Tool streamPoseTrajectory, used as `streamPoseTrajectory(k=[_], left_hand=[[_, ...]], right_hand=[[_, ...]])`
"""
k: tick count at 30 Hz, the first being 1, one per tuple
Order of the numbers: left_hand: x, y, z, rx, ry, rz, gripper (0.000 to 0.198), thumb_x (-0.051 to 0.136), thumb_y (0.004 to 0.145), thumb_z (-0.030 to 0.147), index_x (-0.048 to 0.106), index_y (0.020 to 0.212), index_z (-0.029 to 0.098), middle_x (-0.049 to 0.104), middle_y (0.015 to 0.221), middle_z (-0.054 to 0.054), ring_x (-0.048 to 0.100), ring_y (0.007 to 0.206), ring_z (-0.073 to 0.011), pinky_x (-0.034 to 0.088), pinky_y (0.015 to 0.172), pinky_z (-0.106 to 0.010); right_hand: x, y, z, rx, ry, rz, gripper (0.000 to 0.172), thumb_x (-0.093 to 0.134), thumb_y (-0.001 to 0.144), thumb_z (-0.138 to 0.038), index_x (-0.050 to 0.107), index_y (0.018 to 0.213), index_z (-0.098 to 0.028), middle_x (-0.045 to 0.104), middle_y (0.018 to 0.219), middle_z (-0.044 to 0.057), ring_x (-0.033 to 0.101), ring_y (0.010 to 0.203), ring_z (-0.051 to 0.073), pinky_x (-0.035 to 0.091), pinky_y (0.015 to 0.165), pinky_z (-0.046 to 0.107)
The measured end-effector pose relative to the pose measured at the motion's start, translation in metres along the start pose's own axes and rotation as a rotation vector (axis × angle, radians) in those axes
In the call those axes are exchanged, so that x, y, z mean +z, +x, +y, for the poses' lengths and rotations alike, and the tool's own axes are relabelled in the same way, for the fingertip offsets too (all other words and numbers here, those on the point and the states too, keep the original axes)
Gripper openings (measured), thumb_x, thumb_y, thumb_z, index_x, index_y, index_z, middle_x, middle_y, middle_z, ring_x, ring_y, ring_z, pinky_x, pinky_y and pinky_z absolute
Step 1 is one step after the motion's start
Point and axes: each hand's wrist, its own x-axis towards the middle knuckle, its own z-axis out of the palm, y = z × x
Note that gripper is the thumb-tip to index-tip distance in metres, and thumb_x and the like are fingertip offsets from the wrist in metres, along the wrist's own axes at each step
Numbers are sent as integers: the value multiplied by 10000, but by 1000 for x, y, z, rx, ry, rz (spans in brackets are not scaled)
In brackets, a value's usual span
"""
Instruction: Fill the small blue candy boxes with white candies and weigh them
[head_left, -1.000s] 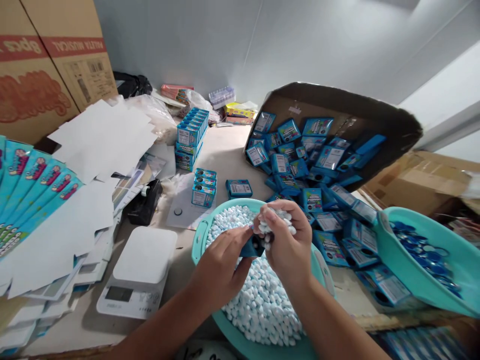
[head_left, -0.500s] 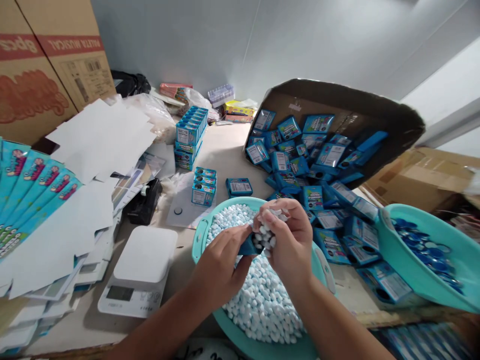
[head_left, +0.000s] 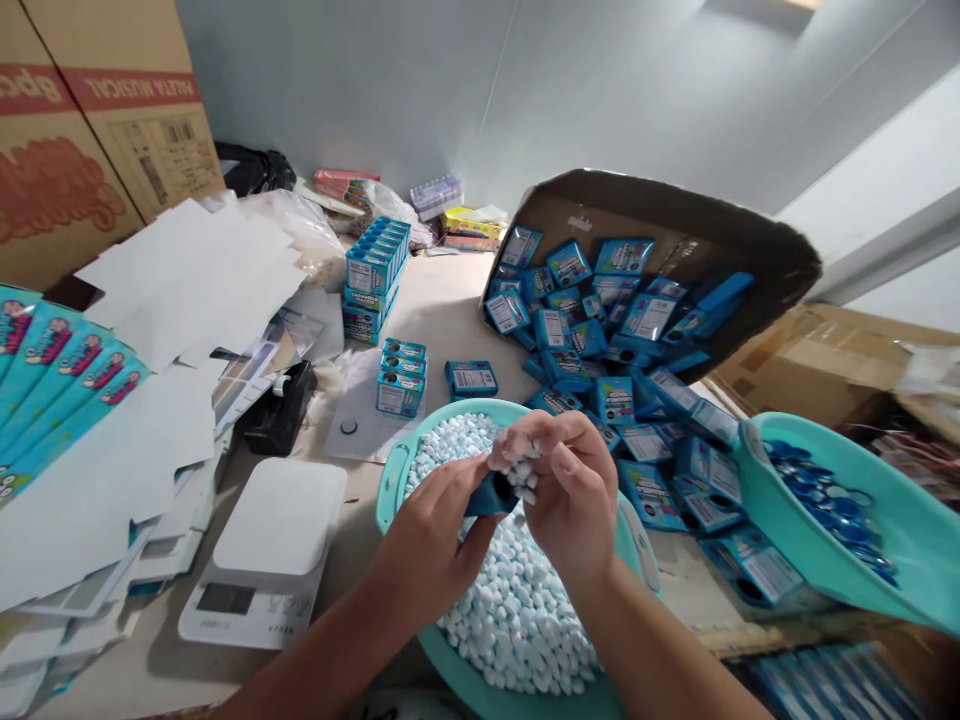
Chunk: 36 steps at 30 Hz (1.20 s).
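Note:
Over a turquoise basin (head_left: 391, 490) of small white candies (head_left: 517, 610), my left hand (head_left: 439, 530) grips a small blue box (head_left: 491, 497), tilted so its dark round opening faces right. My right hand (head_left: 574, 490) is cupped against that opening with several white candies (head_left: 523, 478) in its curled fingers. Some of the candies sit right at the box's mouth. The far side of the box is hidden by my left fingers.
A white kitchen scale (head_left: 266, 550) and a black tape dispenser (head_left: 281, 408) stand left. Blue boxes spill from a tipped carton (head_left: 705, 220); a second basin (head_left: 900, 560) holds blue lids (head_left: 832, 510). Stacked boxes (head_left: 375, 270) stand behind. White card sheets (head_left: 187, 280) cover the left side.
Fewer candies show in my right hand, and its fingers have shifted at the box's opening. My left hand keeps its hold on the box. The view has moved slightly.

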Motion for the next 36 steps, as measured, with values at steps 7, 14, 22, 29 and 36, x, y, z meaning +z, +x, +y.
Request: streamPoseTrajectory(k=[7,14,22,29,36], left_hand=[[-1,1,0,-78,-32,-34,430,570,955,179,498,1375,236,709,1264,-122,695,1162,-240,595,975,-388],[-3,2,1,-129,-40,-13,360,594,949,191,536,1303,229,720,1223,-101,697,1150,-235,585,986,-384],[-2,3,0,-152,-48,33,363,612,937,198,550,1294,221,730,1221,-90,699,1154,-225,572,1004,-365],[-3,0,-2,-291,-79,44,376,646,943,289,583,1309,232,722,1255,-95,703,1152,-238,573,987,-365],[0,0,-2,-299,-95,80,364,667,936,307,596,1285,231,728,1236,-90,705,1148,-232,562,988,-336]], right_hand=[[2,-5,-2,-78,-62,-106,184,651,934,-442,637,932,-258,686,873,37,684,854,227,579,816,426],[0,-5,-2,-101,-53,-146,183,638,956,-431,684,1010,-262,710,892,43,694,900,233,584,854,436],[0,-8,-4,-133,-90,-143,212,553,1008,-399,712,1042,-264,723,984,58,689,975,242,556,911,438],[-16,8,-17,-105,-557,-13,193,541,1004,-307,640,858,-231,651,857,26,626,819,172,515,755,305],[-31,19,-28,107,-1095,-307,201,553,965,-283,683,834,-206,624,852,49,590,726,156,456,625,277]])
